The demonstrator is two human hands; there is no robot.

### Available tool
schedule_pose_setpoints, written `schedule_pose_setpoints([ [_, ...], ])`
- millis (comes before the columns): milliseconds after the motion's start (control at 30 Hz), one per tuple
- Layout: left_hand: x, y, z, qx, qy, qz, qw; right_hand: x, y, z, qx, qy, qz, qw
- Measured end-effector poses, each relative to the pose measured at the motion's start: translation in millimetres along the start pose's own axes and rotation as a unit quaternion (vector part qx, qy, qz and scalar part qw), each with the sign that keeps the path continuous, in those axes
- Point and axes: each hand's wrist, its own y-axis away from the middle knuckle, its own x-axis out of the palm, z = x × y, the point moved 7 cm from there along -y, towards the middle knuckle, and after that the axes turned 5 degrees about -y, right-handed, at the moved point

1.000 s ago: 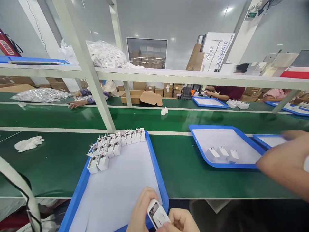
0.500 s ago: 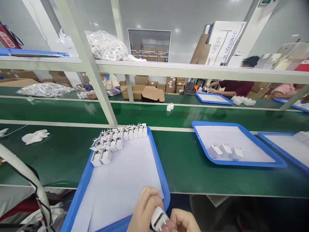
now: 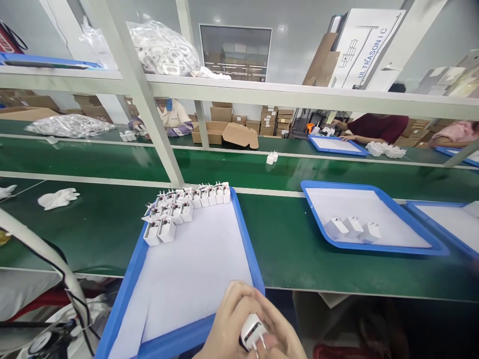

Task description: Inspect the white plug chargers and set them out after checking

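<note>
Both my hands meet at the bottom edge, closed round one small white charger plug (image 3: 253, 333) whose metal prongs point down toward me. My left hand (image 3: 226, 321) wraps it from the left; my right hand (image 3: 280, 334) pinches it from the right. They hover over the near right corner of a blue tray (image 3: 247, 239) lined with white paper. Several white charger housings (image 3: 179, 209) with exposed parts stand in rows at that tray's far left corner.
A second blue tray (image 3: 318, 219) to the right holds three white charger parts (image 3: 354, 228); a third tray (image 3: 445, 212) lies beyond it. White gloves (image 3: 58, 198) lie on the green belt (image 3: 284, 239). Other people work across the line behind a slanted white frame post (image 3: 149, 119).
The plug has turned in my hands, prongs now facing me, and both hands have closed tighter round it. A person's arm at the right left the view. The view tipped down slightly.
</note>
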Motion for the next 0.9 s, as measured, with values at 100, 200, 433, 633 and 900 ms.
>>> schedule_pose_setpoints([
  [100, -0.8, -1, -1, -0.018, 0.032, -0.003, 0.999, 2, 2, -8, 0.051, -0.001, 0.028, 0.998],
  [200, -4.2, -2, -2, -0.013, 0.029, -0.018, 0.999, 6, 1, -9, 0.038, -0.009, 0.045, 0.998],
  [433, -14.3, -5, -8, 0.039, -0.091, -0.073, 0.992, -4, -8, -5, -0.055, 0.055, 0.012, 0.997],
  [633, -11.7, -2, -6, 0.024, -0.087, -0.073, 0.993, -3, -2, 10, -0.109, 0.076, -0.014, 0.991],
  [900, -7.8, 0, 0, 0.016, -0.064, -0.053, 0.996, 4, -2, 8, -0.099, 0.066, 0.020, 0.993],
])
